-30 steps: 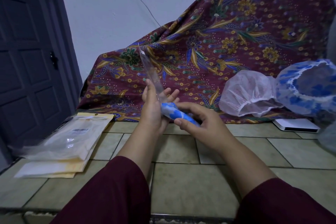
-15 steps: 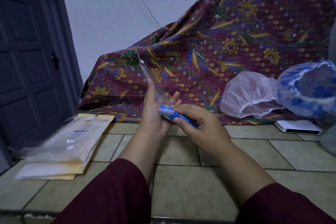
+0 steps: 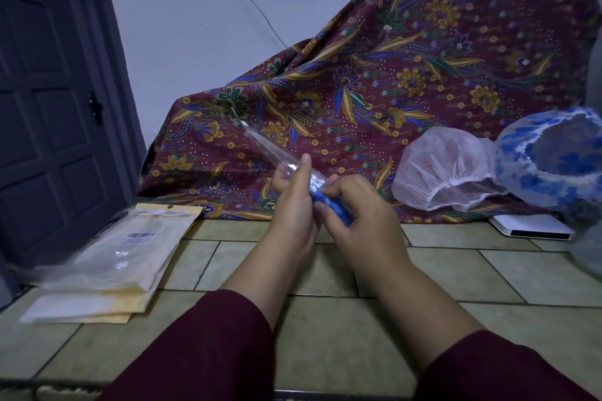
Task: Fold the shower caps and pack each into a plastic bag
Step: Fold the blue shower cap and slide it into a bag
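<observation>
Above the tiled surface [image 3: 325, 329], the left hand [image 3: 293, 205] holds a clear bag [image 3: 270, 153]; the right hand [image 3: 361, 221] grips a folded blue cap [image 3: 335, 210] at its mouth.

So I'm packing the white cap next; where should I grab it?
Take the white shower cap by its elastic rim, coming from the front. It lies on its side against the patterned cloth, opening facing you, so the gathered edge is the firmest part to pinch.

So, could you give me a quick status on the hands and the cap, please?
Left hand holds clear plastic bag. Right hand grips folded blue cap at the bag's mouth. Nothing in the way.
</observation>
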